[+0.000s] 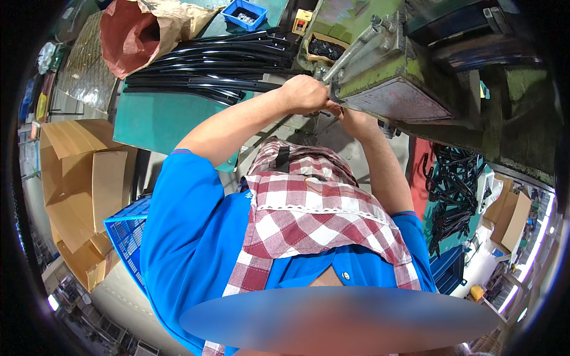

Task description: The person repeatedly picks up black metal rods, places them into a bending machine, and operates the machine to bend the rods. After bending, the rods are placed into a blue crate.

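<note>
The left hand (304, 95) is curled and the right hand (357, 123) sits close beside it, both by a green machine (395, 98); from where I stand, I can't tell what either clamps. Black strips (208, 59) lie left of the grip on a green table (154, 121), one reaching the left hand.

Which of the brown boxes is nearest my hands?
The small box holding black pieces, just beyond your left hand; the left-side cardboard and right-side cardboard are larger and farther out.
</note>
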A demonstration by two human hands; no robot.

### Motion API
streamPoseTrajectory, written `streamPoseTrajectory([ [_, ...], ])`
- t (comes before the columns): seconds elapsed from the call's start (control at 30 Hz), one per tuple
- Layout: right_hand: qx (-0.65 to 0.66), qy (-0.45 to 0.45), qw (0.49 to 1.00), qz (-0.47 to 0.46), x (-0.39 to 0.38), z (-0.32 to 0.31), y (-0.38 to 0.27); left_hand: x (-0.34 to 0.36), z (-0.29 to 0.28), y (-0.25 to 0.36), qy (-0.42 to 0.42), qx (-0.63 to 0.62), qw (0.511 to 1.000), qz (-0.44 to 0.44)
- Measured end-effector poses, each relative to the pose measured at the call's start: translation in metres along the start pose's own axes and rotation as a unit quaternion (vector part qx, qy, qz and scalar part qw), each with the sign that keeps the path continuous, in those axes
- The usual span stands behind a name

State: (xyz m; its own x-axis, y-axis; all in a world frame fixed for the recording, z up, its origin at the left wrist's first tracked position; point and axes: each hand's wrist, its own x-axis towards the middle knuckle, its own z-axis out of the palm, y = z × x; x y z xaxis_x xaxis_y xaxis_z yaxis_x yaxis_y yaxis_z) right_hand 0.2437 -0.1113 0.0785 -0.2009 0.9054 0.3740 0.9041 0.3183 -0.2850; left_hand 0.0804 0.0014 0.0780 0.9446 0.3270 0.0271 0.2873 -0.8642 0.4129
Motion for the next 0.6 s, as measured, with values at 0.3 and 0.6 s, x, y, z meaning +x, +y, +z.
streamPoseTrajectory([
  [0.3, -0.045, -0.118, 0.991, 0.037, 0.003, 0.022, 0.003, -0.015, 0.012, -0.012, 0.026, -0.045, 0.999, -0.001],
  [0.6, -0.123, -0.093, 0.988, 0.013, -0.001, 0.026, -0.004, -0.022, 0.015, 0.0, 0.013, -0.043, 0.997, -0.069],
])
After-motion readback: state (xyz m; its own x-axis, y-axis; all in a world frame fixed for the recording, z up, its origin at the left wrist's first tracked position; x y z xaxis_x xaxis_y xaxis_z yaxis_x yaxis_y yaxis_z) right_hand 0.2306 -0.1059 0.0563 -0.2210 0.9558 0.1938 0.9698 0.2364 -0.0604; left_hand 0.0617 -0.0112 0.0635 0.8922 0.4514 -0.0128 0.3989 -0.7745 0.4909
